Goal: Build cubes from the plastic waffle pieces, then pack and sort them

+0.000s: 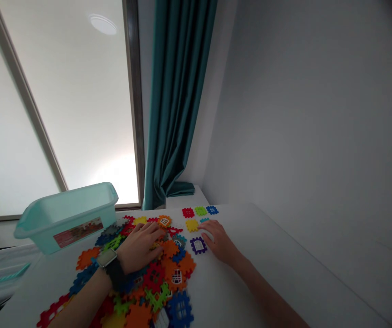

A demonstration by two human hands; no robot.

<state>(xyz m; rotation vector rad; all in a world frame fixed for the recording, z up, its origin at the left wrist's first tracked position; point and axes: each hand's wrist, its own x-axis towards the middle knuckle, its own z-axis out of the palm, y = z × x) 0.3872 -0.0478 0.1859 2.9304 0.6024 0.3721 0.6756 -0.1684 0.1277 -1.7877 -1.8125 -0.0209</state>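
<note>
My left hand, with a black watch on its wrist, rests on a heap of colourful toothed plastic building tiles. Its fingers are apart, and some tips are lost among the orange tiles. To the right, my right hand reaches over a small group of tiles laid out on the table. Its fingers lie at a light-blue tile, partly covered, with the thumb apart near a purple tile. A yellow tile lies just left of the fingertips. Behind are red, green and blue tiles in a row.
A mint-green plastic tub stands at the table's back left. Beside the white table at the left is a clear lidded box. A teal curtain hangs behind, and a grey wall borders the right.
</note>
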